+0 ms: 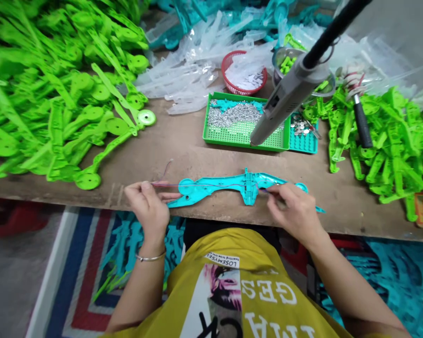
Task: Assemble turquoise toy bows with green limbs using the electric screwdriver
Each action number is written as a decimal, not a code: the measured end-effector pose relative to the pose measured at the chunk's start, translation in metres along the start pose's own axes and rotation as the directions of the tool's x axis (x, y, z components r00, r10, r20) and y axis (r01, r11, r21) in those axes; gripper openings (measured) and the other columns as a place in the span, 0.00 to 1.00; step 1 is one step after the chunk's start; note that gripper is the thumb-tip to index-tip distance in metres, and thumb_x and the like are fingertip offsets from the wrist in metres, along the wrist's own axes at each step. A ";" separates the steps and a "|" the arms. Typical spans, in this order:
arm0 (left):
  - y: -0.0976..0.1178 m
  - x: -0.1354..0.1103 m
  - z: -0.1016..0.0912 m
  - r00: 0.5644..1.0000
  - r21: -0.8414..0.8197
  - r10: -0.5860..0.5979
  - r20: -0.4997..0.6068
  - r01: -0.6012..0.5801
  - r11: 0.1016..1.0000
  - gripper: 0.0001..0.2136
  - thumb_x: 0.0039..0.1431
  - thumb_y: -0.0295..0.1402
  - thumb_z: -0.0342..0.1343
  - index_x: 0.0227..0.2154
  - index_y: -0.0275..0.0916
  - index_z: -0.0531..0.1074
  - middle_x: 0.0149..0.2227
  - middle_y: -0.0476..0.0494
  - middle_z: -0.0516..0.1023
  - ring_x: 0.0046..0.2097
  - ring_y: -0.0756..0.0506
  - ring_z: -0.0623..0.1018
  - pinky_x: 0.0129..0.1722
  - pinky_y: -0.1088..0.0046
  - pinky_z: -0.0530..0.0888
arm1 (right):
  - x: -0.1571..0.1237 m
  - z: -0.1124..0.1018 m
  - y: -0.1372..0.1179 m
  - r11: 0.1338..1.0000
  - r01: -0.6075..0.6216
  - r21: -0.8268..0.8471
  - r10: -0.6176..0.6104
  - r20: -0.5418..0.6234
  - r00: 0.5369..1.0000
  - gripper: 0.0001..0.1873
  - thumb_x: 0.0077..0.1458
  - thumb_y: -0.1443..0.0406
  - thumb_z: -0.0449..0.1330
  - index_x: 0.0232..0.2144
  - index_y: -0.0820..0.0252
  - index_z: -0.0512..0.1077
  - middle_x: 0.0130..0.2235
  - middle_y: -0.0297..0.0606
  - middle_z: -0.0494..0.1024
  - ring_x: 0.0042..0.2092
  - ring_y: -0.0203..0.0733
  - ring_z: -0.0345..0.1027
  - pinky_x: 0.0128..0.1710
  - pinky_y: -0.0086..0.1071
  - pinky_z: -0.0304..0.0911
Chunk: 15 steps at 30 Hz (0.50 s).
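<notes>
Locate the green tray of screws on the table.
Head view, centre-right of the table: the green tray lies beyond the teal plastic piece, just before the red basket, under the tip of the grey tool.

Worn brown board workbench (183, 150), surface scuffed and front edge chipped, under even diffuse light with only soft shadows; below its edge, a floor mat (86, 281) striped red, blue and white, with a white border, lying beside bare grey floor (10, 291) at far left.

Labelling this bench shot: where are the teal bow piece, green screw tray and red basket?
teal bow piece (215, 188), head view, left arm.
green screw tray (229, 134), head view, bare mesh floor.
red basket (224, 75), head view, left rim.
</notes>
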<state>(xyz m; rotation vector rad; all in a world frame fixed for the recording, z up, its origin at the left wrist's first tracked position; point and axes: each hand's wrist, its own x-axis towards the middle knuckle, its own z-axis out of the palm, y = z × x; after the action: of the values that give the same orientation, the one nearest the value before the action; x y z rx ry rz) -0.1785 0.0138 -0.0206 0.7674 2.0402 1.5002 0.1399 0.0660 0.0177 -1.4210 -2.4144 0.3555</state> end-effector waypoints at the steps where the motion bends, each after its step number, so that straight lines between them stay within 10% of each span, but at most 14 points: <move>1: 0.000 -0.001 0.001 1.000 -0.001 -0.011 0.006 0.011 1.000 0.13 0.68 0.46 0.47 0.38 0.44 0.52 0.36 0.49 0.78 0.18 0.53 0.74 0.17 0.77 0.71 | 0.002 0.004 0.003 1.000 0.009 -0.002 -0.010 -0.064 0.998 0.09 0.60 0.68 0.54 0.37 0.60 0.75 0.33 0.40 0.79 0.36 0.42 0.72 0.39 0.33 0.63; 8: 0.005 -0.008 0.008 0.982 -0.234 -0.174 0.077 0.187 0.954 0.19 0.63 0.54 0.53 0.39 0.44 0.56 0.37 0.52 0.77 0.22 0.52 0.78 0.19 0.78 0.74 | -0.006 0.027 0.034 0.977 0.025 -0.214 -0.058 -0.149 0.987 0.09 0.60 0.68 0.56 0.38 0.59 0.77 0.33 0.40 0.77 0.34 0.43 0.70 0.35 0.34 0.62; 15: 0.009 -0.020 0.024 0.933 -0.456 -0.283 0.224 0.357 0.815 0.21 0.46 0.48 0.71 0.31 0.38 0.71 0.27 0.53 0.70 0.28 0.54 0.71 0.22 0.83 0.70 | 0.000 -0.007 0.050 0.939 -0.074 -0.337 -0.037 -0.314 0.949 0.13 0.57 0.65 0.61 0.44 0.61 0.79 0.35 0.49 0.77 0.36 0.54 0.71 0.34 0.43 0.64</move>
<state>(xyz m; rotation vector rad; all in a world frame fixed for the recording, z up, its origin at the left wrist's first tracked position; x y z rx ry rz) -0.1463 0.0187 -0.0171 0.2947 1.4834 1.6051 0.1824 0.0896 0.0054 -1.5043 -2.2689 -0.2928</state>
